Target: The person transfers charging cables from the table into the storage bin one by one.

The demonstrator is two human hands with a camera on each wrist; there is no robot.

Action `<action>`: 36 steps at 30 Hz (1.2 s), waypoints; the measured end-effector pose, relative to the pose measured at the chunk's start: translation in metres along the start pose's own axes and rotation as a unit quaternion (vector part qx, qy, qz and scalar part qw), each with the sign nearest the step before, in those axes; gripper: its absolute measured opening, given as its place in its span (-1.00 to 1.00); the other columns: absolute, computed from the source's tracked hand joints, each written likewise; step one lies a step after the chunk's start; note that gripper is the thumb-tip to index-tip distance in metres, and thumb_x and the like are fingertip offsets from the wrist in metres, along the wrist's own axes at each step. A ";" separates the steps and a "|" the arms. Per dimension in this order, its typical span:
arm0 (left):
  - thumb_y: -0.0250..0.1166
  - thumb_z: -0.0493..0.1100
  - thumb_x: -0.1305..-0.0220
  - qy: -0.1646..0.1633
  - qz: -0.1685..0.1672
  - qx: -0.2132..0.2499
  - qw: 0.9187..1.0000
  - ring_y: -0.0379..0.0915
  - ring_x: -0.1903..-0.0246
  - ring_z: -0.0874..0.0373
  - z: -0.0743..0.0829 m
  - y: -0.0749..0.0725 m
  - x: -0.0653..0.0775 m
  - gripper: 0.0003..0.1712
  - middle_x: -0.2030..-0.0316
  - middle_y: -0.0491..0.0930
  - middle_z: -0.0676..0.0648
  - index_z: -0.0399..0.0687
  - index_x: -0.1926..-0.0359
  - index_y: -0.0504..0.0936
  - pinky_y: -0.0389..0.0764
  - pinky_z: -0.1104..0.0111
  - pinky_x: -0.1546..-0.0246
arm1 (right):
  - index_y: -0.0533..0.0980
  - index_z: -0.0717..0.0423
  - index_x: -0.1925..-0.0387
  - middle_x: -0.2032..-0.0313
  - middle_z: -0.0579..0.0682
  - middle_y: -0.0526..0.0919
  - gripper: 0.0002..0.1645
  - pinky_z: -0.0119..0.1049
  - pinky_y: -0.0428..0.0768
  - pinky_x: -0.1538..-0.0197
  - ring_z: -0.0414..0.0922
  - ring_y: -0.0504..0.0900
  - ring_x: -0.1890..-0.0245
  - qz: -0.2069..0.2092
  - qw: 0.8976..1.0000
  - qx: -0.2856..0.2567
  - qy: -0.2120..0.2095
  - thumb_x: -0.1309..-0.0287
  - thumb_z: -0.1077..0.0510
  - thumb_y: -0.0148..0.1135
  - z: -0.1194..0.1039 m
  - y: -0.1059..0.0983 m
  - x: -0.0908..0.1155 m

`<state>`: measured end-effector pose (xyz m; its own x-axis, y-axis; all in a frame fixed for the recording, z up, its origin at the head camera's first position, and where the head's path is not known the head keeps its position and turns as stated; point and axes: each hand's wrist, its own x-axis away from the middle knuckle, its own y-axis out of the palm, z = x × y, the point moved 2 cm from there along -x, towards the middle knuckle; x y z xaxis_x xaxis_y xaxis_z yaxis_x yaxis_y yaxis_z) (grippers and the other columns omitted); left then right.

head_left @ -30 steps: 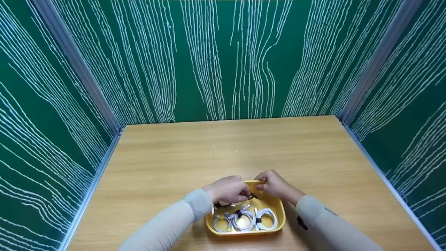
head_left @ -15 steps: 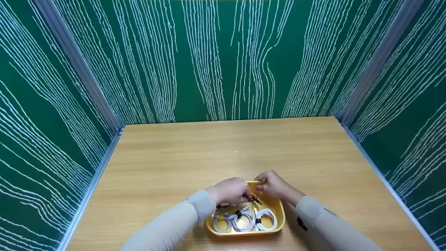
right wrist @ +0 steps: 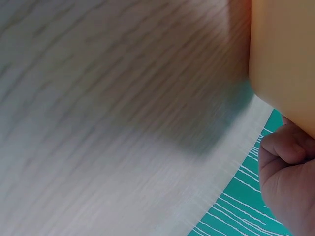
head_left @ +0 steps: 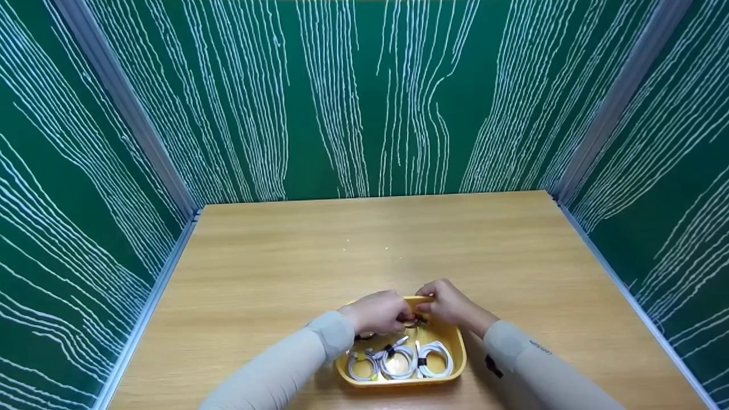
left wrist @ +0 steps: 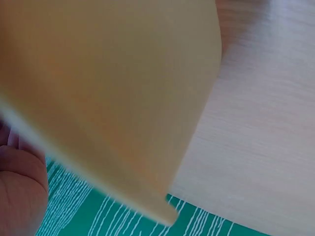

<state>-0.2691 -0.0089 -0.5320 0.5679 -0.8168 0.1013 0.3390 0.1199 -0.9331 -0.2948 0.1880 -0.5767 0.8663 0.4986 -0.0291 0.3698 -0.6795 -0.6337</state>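
Note:
A yellow plastic bin [head_left: 402, 384] stands near the front of the table. My left hand [head_left: 377, 312] reaches into its back part, fingers curled round a small dark cable [head_left: 418, 320] with a bit of red at the fingertips. At the back right rim my right hand [head_left: 449, 302] grips the bin's edge. In the front of the bin lie three coiled light cables: a greyish one [head_left: 363, 376], a middle one [head_left: 398, 376] with a black strap, and a white one [head_left: 447, 359]. Another dark item [head_left: 364, 336] shows partly under the left wrist. Both wrist views mostly show the bin's outer wall [left wrist: 123, 88].
The wooden table [head_left: 273, 250] stretches out behind and beside the bin. Green panels with white lines [head_left: 387, 114] enclose it at the back and sides, with metal posts [head_left: 615, 97] at the corners.
My left hand has shifted slightly right, and the dark cable's free end, lower half a second ago, now sits higher near the right hand. The right hand and bin stay put.

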 end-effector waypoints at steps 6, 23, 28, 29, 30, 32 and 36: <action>0.37 -0.29 -0.41 -0.001 0.001 0.042 0.999 0.50 0.36 0.39 -0.003 0.004 0.001 -0.76 0.12 0.87 0.01 -0.08 0.00 0.87 0.47 0.66 0.26 | 0.80 0.18 0.36 0.37 0.10 0.83 -0.89 -0.40 0.61 0.21 -0.28 0.65 0.34 0.009 0.999 0.010 -0.032 -0.15 0.41 0.46 0.004 0.002 -0.001; 0.39 -0.29 -0.34 0.003 0.013 0.020 1.000 0.53 0.41 0.40 -0.004 0.010 0.003 -0.79 0.28 0.85 0.11 0.01 0.13 0.91 0.49 0.67 0.29 | 0.81 0.17 0.35 0.36 0.03 0.84 -0.90 -0.37 0.64 0.20 -0.24 0.67 0.33 0.016 0.999 0.020 -0.024 -0.13 0.38 0.50 0.005 0.002 -0.001; 0.40 -0.25 -0.40 0.008 0.023 0.049 0.999 0.60 0.36 0.41 -0.007 0.001 0.009 -0.80 0.22 0.87 0.10 0.00 0.06 0.89 0.56 0.65 0.21 | 0.81 0.16 0.34 0.34 0.04 0.84 -0.88 -0.37 0.65 0.18 -0.23 0.67 0.32 0.013 1.000 0.023 -0.016 -0.13 0.39 0.47 0.005 0.002 0.000; 0.40 -0.23 -0.41 0.010 0.027 0.048 0.998 0.63 0.33 0.40 -0.008 -0.001 0.010 -0.81 0.21 0.87 0.10 0.00 0.06 0.89 0.58 0.63 0.17 | 0.81 0.17 0.35 0.34 0.04 0.84 -0.87 -0.37 0.65 0.17 -0.22 0.68 0.32 0.013 0.999 0.024 -0.017 -0.12 0.41 0.46 0.005 0.002 0.000; 0.40 -0.23 -0.43 0.011 0.031 0.051 0.998 0.66 0.30 0.38 -0.009 -0.003 0.011 -0.82 0.19 0.87 0.08 -0.02 0.05 0.88 0.60 0.61 0.14 | 0.81 0.17 0.35 0.33 0.04 0.84 -0.85 -0.37 0.65 0.17 -0.20 0.68 0.31 0.014 0.999 0.026 -0.019 -0.10 0.43 0.44 0.005 0.002 0.000; 0.41 -0.21 -0.44 0.013 0.040 0.051 0.998 0.68 0.24 0.36 -0.011 -0.006 0.013 -0.84 0.17 0.86 0.07 -0.03 0.06 0.88 0.63 0.57 0.05 | 0.81 0.18 0.35 0.33 0.04 0.84 -0.80 -0.37 0.64 0.17 -0.17 0.69 0.30 0.017 0.999 0.027 -0.024 -0.07 0.47 0.41 0.004 0.001 0.000; 0.42 -0.19 -0.44 0.006 0.058 0.061 0.996 0.66 0.26 0.33 -0.014 -0.013 0.017 -0.86 0.18 0.85 0.06 -0.04 0.07 0.87 0.65 0.52 0.04 | 0.80 0.19 0.36 0.34 0.05 0.83 -0.78 -0.35 0.64 0.18 -0.17 0.69 0.31 0.020 0.999 0.034 -0.033 -0.04 0.50 0.39 0.004 0.002 0.000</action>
<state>-0.2741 -0.0325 -0.5230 0.5994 -0.8004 -0.0104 0.3602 0.2814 -0.8894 -0.2955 0.1890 -0.5806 0.8552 0.5075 -0.1053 0.3095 -0.6629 -0.6818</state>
